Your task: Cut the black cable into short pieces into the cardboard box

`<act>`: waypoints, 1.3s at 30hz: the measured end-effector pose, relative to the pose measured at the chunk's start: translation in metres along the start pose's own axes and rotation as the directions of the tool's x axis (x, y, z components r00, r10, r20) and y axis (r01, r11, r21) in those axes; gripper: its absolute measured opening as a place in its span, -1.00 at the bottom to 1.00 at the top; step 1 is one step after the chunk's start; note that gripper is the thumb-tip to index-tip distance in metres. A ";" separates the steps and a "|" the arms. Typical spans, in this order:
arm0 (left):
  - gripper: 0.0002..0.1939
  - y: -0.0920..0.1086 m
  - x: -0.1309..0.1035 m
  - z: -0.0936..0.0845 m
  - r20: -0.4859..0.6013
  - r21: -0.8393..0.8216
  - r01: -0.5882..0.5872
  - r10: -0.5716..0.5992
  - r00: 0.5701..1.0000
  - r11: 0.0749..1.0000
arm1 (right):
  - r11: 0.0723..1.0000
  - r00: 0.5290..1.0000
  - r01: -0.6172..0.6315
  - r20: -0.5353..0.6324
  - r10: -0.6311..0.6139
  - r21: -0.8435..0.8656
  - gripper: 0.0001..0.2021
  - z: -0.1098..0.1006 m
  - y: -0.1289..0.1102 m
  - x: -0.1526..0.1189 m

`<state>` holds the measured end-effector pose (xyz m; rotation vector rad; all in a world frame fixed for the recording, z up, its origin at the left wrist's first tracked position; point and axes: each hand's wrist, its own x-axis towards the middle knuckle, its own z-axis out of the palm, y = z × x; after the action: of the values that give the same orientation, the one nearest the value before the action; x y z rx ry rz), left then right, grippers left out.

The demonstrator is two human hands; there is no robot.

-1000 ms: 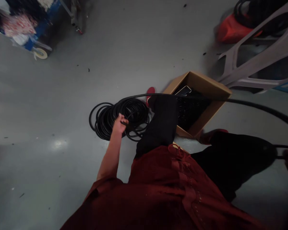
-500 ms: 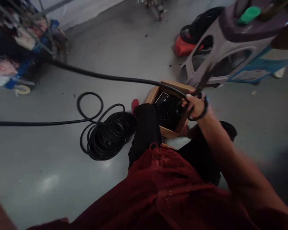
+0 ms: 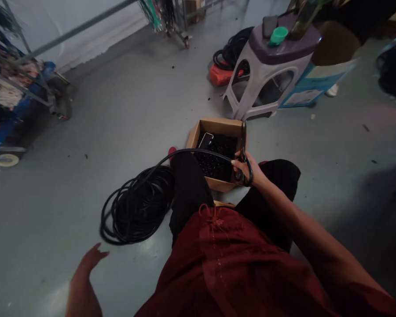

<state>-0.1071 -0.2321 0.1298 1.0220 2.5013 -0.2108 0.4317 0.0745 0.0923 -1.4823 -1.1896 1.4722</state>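
The long black flexible cable [image 3: 198,150], stretched leftward earlier, is now slackened over its coil [image 3: 141,209] on the grey floor [image 3: 135,101]; the left grip [image 3: 91,258] is spread wide and empty, so the cable is held by the right grip [image 3: 254,170] alone, with black metal scissors [image 3: 243,141]

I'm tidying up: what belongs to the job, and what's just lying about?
Apparently in use:
scissors, in the right hand
black cable or hose, held there too
cardboard box of black pieces

Probably just lying about:
phone-like object in the box
plastic stool
green cap
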 end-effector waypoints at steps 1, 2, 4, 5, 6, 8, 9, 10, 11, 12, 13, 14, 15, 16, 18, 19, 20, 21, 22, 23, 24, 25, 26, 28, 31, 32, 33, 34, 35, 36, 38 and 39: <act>-0.90 -0.002 -0.001 0.018 0.021 0.012 0.017 -0.018 1.000 1.000 | 1.000 1.000 -0.015 -0.004 0.015 -0.001 -0.49 -0.002 0.002 -0.004; -0.91 -0.002 0.000 0.030 0.031 0.022 0.026 -0.027 0.999 0.999 | 1.000 1.000 -0.028 -0.005 0.028 -0.002 -0.49 -0.003 0.003 -0.008; -0.96 0.005 0.009 0.038 0.041 0.037 0.025 -0.026 0.999 0.999 | 0.999 0.999 -0.047 0.003 0.047 0.010 -0.48 -0.002 0.004 -0.015; -0.92 0.014 0.016 0.033 0.038 0.043 0.014 -0.015 0.999 0.999 | 0.999 0.999 -0.050 0.014 0.050 0.022 -0.47 -0.001 0.003 -0.018; -0.85 0.027 0.023 0.025 0.023 0.049 -0.005 0.004 1.000 0.999 | 0.998 0.999 -0.049 0.025 0.048 0.037 -0.47 0.000 0.003 -0.021; -0.68 0.070 0.032 0.000 -0.082 0.058 -0.083 0.088 0.993 0.995 | 0.998 0.999 -0.025 0.047 0.022 0.062 -0.47 0.002 -0.001 -0.028; -0.60 0.099 0.031 -0.013 -0.188 0.060 -0.154 0.163 0.969 0.986 | 0.998 0.998 -0.004 0.059 0.000 0.067 -0.47 0.002 -0.003 -0.031; -0.55 0.133 0.027 -0.025 -0.298 0.054 -0.238 0.243 0.923 0.970 | 0.998 0.997 0.023 0.073 -0.027 0.064 -0.48 0.002 -0.005 -0.035; -0.52 0.171 0.020 -0.035 -0.385 0.052 -0.342 0.334 0.860 0.938 | 0.997 0.994 0.050 0.092 -0.055 0.055 -0.50 0.001 -0.008 -0.039; -0.51 0.211 0.011 -0.041 -0.444 0.051 -0.463 0.435 0.783 0.885 | 0.996 0.990 0.078 0.112 -0.081 0.038 -0.51 -0.001 -0.011 -0.044; -0.50 0.252 -0.001 -0.044 -0.470 0.048 -0.591 0.540 0.698 0.805 | 0.995 0.986 0.101 0.133 -0.103 0.017 -0.53 -0.003 -0.015 -0.049; -0.50 0.291 -0.013 -0.043 -0.474 0.044 -0.714 0.644 0.601 0.699 | 0.993 0.982 0.120 0.150 -0.118 -0.005 -0.55 -0.006 -0.018 -0.055; -0.48 0.328 -0.025 -0.039 -0.442 0.044 -0.822 0.749 0.494 0.568 | 0.991 0.978 0.134 0.164 -0.128 -0.027 -0.56 -0.010 -0.022 -0.060; -0.45 0.360 -0.037 -0.032 -0.395 0.042 -0.898 0.833 0.387 0.438 | 0.988 0.976 0.144 0.171 -0.135 -0.045 -0.58 -0.013 -0.026 -0.065; -0.47 0.408 -0.059 -0.015 -0.273 0.000 -0.975 0.938 0.215 0.223 | 0.985 0.972 0.160 0.187 -0.145 -0.065 -0.60 -0.022 -0.034 -0.073; -0.51 0.423 -0.069 -0.007 -0.202 -0.037 -0.988 0.967 0.156 0.152 | 0.984 0.968 0.167 0.199 -0.152 -0.063 -0.60 -0.027 -0.037 -0.076; -0.55 0.433 -0.077 0.000 -0.137 -0.078 -0.989 0.981 0.138 0.129 | 0.983 0.964 0.174 0.215 -0.159 -0.053 -0.60 -0.032 -0.038 -0.078; -0.59 0.438 -0.084 0.006 -0.079 -0.124 -0.981 0.984 0.159 0.149 | 0.984 0.958 0.176 0.235 -0.164 -0.034 -0.61 -0.037 -0.039 -0.079; -0.62 0.440 -0.089 0.009 -0.008 -0.183 -0.964 0.980 0.198 0.194 | 0.984 0.954 0.176 0.248 -0.169 -0.007 -0.61 -0.042 -0.039 -0.079; -0.64 0.440 -0.093 0.012 0.061 -0.265 -0.929 0.966 0.251 0.258 | 0.985 0.951 0.169 0.257 -0.170 0.026 -0.61 -0.046 -0.037 -0.077; -0.65 0.439 -0.094 0.013 0.170 -0.378 -0.870 0.948 0.269 0.315 | 0.986 0.948 0.147 0.275 -0.162 0.077 -0.60 -0.049 -0.035 -0.075; -0.64 0.438 -0.095 0.014 0.299 -0.494 -0.781 0.919 0.259 0.381 | 0.983 0.945 0.116 0.288 -0.154 0.145 -0.58 -0.052 -0.032 -0.072; -0.62 0.438 -0.094 0.015 0.403 -0.592 -0.673 0.886 0.229 0.443 | 0.976 0.944 0.085 0.296 -0.144 0.202 -0.55 -0.053 -0.029 -0.068; -0.54 0.441 -0.091 0.018 0.499 -0.724 -0.447 0.846 0.189 0.526 | 0.954 0.962 0.033 0.251 -0.112 0.299 -0.52 -0.051 -0.024 -0.058; -0.43 0.456 -0.078 0.025 0.475 -0.802 -0.252 0.835 0.278 0.541 | 0.936 0.990 0.035 0.117 -0.081 0.350 -0.54 -0.042 -0.021 -0.038; -0.42 0.462 -0.072 0.026 0.458 -0.800 -0.250 0.824 0.332 0.545 | 0.940 0.992 0.062 0.086 -0.096 0.335 -0.56 -0.038 -0.020 -0.030; -0.43 0.469 -0.064 0.026 0.435 -0.785 -0.277 0.812 0.390 0.554 | 0.950 0.990 0.097 0.066 -0.122 0.298 -0.59 -0.035 -0.020 -0.022; -0.46 0.475 -0.056 0.026 0.405 -0.761 -0.322 0.800 0.443 0.563 | 0.962 0.988 0.129 0.050 -0.145 0.240 -0.61 -0.032 -0.020 -0.014; -0.49 0.481 -0.048 0.024 0.371 -0.735 -0.369 0.793 0.484 0.569 | 0.973 0.986 0.150 0.042 -0.160 0.175 -0.63 -0.030 -0.020 -0.005; -0.50 0.486 -0.040 0.022 0.343 -0.717 -0.402 0.790 0.509 0.570 | 0.980 0.985 0.159 0.043 -0.165 0.119 -0.65 -0.027 -0.020 0.003; -0.49 0.496 -0.029 0.018 0.332 -0.731 -0.395 0.796 0.506 0.556 | 0.986 0.985 0.154 0.071 -0.159 0.069 -0.66 -0.025 -0.021 0.019; -0.47 0.501 -0.025 0.016 0.354 -0.760 -0.351 0.801 0.483 0.547 | 0.986 0.983 0.151 0.094 -0.157 0.072 -0.66 -0.025 -0.022 0.027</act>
<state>0.2631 0.1068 0.1365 1.1983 1.2279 0.3759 0.4514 0.1095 0.1069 -1.2571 -1.2741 1.4784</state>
